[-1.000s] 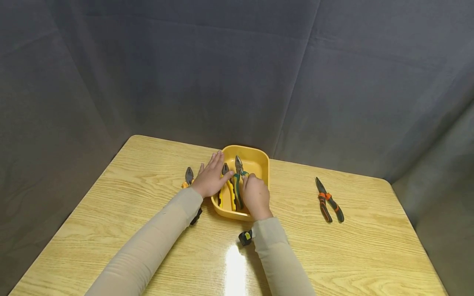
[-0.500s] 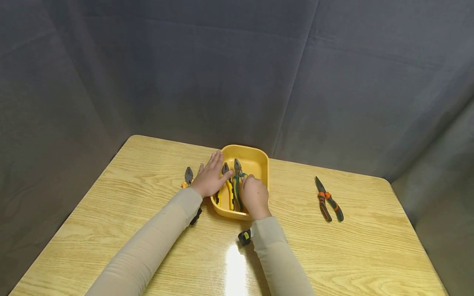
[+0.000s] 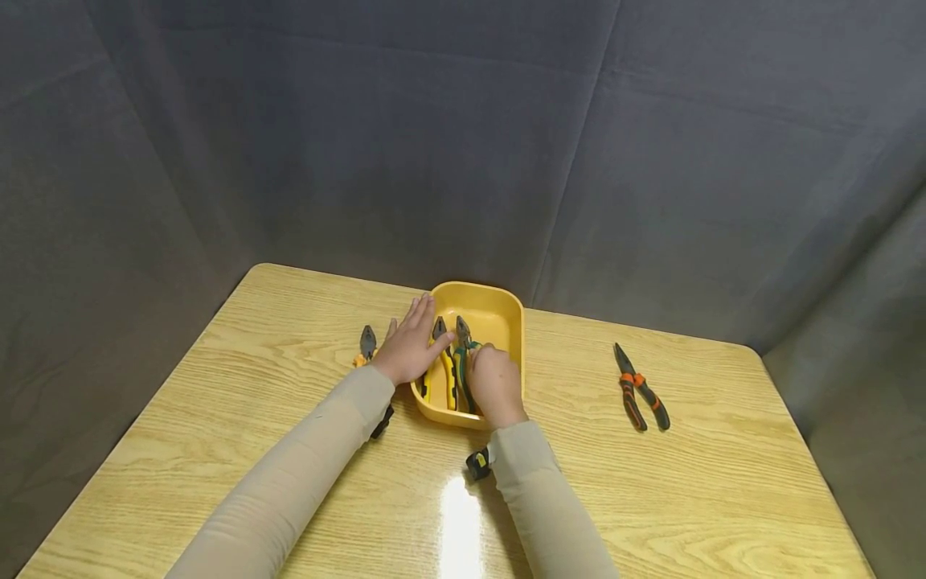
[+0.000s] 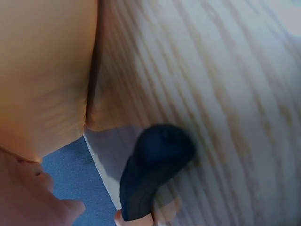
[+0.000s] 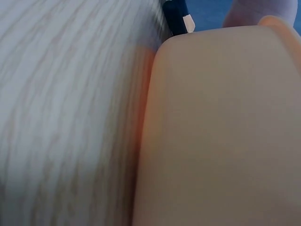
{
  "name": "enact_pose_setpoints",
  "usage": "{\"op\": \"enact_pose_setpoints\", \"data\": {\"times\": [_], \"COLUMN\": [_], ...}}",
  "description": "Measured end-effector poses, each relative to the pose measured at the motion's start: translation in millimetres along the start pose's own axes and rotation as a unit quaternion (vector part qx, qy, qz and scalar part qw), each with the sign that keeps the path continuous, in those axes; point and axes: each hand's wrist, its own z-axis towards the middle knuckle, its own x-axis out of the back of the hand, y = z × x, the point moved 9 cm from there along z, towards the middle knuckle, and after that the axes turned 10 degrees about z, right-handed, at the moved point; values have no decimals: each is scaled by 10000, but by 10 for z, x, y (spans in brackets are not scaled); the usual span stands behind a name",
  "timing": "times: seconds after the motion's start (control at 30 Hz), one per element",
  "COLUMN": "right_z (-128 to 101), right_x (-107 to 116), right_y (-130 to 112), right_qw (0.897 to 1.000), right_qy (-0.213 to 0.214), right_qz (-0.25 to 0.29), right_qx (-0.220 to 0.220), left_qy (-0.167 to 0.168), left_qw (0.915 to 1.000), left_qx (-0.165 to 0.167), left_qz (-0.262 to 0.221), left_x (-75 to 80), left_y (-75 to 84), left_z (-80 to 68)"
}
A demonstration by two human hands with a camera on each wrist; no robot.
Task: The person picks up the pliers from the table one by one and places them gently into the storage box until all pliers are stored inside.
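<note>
My left hand (image 3: 412,346) lies with straight, spread fingers over the left rim of a yellow tray (image 3: 483,287). Inside the tray, my right hand (image 3: 497,382) grips the green-and-yellow handles of a pair of combination pliers (image 3: 463,330), whose metal head points toward the back. Beside them in the tray rest yellow-and-black pliers (image 3: 450,378), partly covered by my left thumb. Another pair, orange-handled pliers (image 3: 367,342), lies on the table left of the tray, its handles mostly hidden behind my left hand. In the left wrist view, a dark curved handle (image 4: 157,162) shows beside the tray wall.
Long-nose pliers (image 3: 637,390) with dark and orange handles lie apart on the right of the wooden table (image 3: 723,466). A grey curtain (image 3: 434,161) hangs behind the table's back edge. Black wrist devices, one of them a small box (image 3: 478,464), sit under both forearms.
The head of the green-and-yellow pliers has lowered and shifted slightly toward the yellow-and-black pair, as my right hand moves slightly left. My left hand stays on the rim.
</note>
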Motion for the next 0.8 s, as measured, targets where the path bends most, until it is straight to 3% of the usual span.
{"op": "enact_pose_setpoints", "data": {"times": [0.33,0.8], "right_z": [11,8], "right_x": [-32,-27], "right_y": [24,36], "right_qw": [9994,9995], "right_qy": [-219,-116], "right_qz": [152,218], "right_qx": [-206,-205], "left_qy": [-13,-30], "left_qw": [10000,10000], "left_qx": [43,-5], "left_qz": [-1,-50], "left_x": [31,41], "left_y": [13,39], "left_z": [-24,-41]}}
